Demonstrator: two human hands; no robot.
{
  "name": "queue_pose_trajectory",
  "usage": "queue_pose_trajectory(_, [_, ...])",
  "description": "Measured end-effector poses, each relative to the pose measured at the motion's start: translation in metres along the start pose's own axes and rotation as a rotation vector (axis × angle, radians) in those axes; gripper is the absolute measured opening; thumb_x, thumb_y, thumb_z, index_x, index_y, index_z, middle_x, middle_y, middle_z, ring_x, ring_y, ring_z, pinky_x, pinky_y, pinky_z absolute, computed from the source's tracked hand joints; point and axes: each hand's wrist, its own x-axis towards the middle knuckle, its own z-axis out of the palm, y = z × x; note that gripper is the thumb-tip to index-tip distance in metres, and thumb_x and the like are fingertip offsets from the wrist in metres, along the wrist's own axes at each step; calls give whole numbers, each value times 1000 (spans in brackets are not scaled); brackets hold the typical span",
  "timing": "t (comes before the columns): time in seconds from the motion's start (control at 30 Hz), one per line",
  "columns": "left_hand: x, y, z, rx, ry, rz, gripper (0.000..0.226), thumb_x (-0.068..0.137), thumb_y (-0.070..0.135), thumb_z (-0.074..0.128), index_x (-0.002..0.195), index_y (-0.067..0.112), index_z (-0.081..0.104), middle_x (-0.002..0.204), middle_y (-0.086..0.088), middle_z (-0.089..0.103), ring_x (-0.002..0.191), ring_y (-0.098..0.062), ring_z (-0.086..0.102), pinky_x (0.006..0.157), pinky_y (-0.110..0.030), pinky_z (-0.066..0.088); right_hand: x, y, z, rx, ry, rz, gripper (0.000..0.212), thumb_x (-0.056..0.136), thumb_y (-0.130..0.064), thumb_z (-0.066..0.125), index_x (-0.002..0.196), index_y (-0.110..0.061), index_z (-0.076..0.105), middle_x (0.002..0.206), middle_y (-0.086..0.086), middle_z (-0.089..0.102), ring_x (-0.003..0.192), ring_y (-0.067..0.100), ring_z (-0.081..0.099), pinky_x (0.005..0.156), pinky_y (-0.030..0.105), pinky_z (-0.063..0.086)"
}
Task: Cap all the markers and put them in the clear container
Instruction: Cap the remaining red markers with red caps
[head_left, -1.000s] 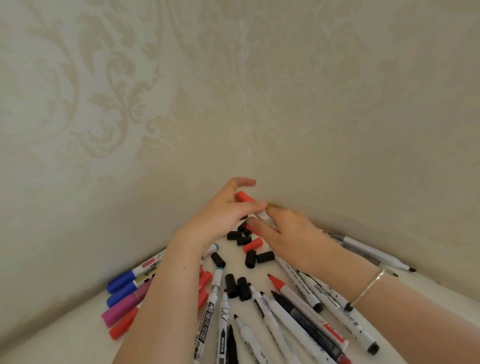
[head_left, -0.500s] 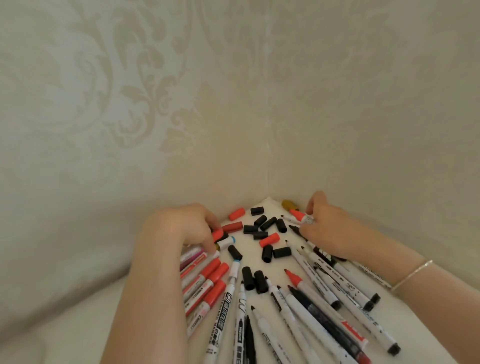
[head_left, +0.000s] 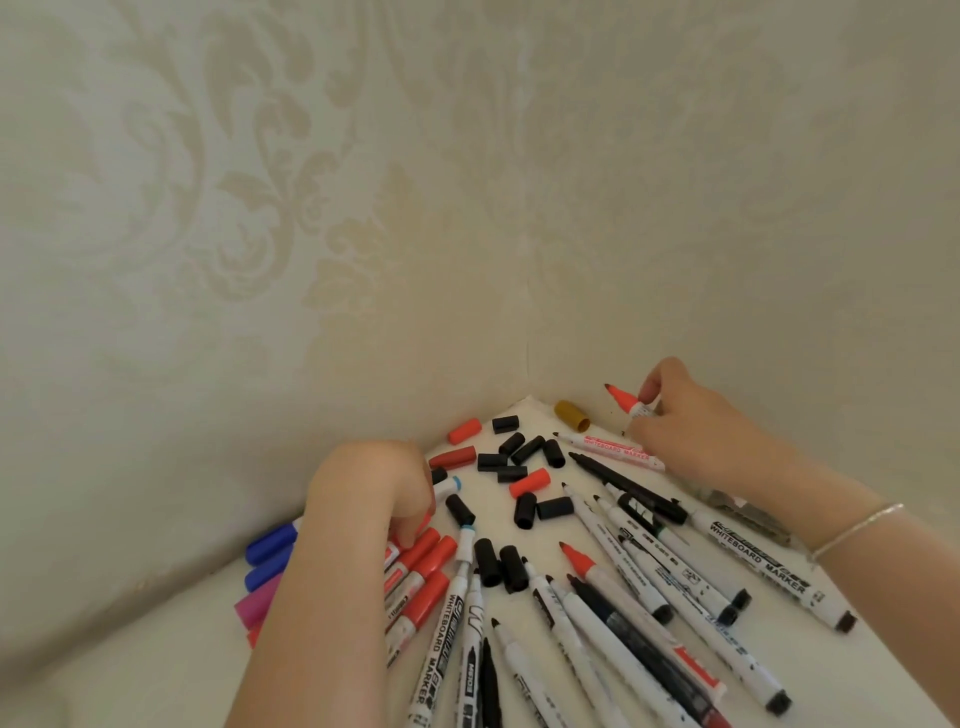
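Note:
My right hand (head_left: 691, 431) pinches an uncapped red marker (head_left: 626, 401) near the wall corner, its tip pointing up and left. My left hand (head_left: 374, 488) curls down over a row of red-capped markers (head_left: 428, 566), its fingertips gripping one of them. Loose caps lie between my hands: several black caps (head_left: 519, 457), two red caps (head_left: 529, 482) and a dark red cap (head_left: 452, 458). Several uncapped white markers (head_left: 623, 597) fan out across the white table (head_left: 156, 665). No clear container is plainly visible.
A gold cap (head_left: 571, 414) lies in the corner. Blue-capped markers (head_left: 270, 543) and a pink-capped one (head_left: 254, 605) lie left of my left forearm. A translucent grey thing (head_left: 748, 512) shows under my right forearm. Patterned walls close off the back and both sides.
My hands parted after holding one red marker together. The left took the capped red marker to the left row; the right picked up an uncapped red marker and lifted it toward the wall.

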Motion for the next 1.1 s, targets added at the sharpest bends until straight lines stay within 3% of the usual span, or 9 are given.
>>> queue_pose_trajectory(0.1, [-3,4,1,50,10,8,51,80,8,73,128,17,59,127,-6,58,110,-24,60,97,-36,51,4,3,-1,13,27,-2,15,93,-13,44,108,-12,39,81,10,56,60,18,47,51,28,33])
queue_pose_trajectory(0.2, [-4,15,-1,-36,167,58,40,84,15,69,123,11,58,120,-6,61,104,-22,60,86,-29,50,5,4,0,41,8,5,15,93,-11,44,107,-12,38,86,14,59,59,19,49,49,26,36])
queue_pose_trajectory(0.27, [1,29,-1,-156,314,156,32,86,17,67,117,11,61,114,-6,63,100,-21,60,76,-26,45,4,3,1,87,-22,5,16,93,-8,43,107,-12,38,89,16,60,58,19,50,45,25,38])
queue_pose_trajectory(0.37, [5,59,9,-245,419,342,27,90,18,63,117,16,63,115,-3,60,99,-18,58,78,-24,43,3,5,4,150,-65,1,21,90,-1,45,107,-11,39,85,15,60,54,18,53,43,25,41])
queue_pose_trajectory(0.6, [21,80,41,-126,465,396,23,95,24,54,115,15,63,115,-3,57,95,-18,60,85,-33,53,1,5,6,210,-82,-34,21,84,0,55,101,-10,48,71,6,60,35,6,48,41,21,39])
queue_pose_trajectory(0.67, [21,77,37,-250,487,426,19,93,23,58,110,18,64,112,0,58,94,-15,58,82,-29,50,1,5,6,221,-81,-52,22,83,0,58,100,-11,50,73,7,61,39,8,50,43,23,41])
queue_pose_trajectory(0.77, [17,68,24,-630,448,501,15,86,16,67,93,28,62,105,6,65,97,-8,60,80,-21,46,0,4,5,206,-63,-95,21,81,-1,61,94,-15,54,82,11,66,48,13,54,45,23,41])
queue_pose_trajectory(0.87, [11,58,12,-901,423,578,25,79,5,73,84,27,62,94,8,73,96,-7,67,93,-32,51,-1,3,4,179,-46,-140,21,78,0,61,85,-19,56,79,9,68,51,15,55,48,24,41])
queue_pose_trajectory(1.1, [4,58,4,-937,442,622,26,76,6,76,84,29,65,94,7,73,99,-6,65,99,-36,46,-4,-2,3,149,-46,-169,20,77,-1,61,82,-20,59,81,9,69,56,15,54,60,31,48])
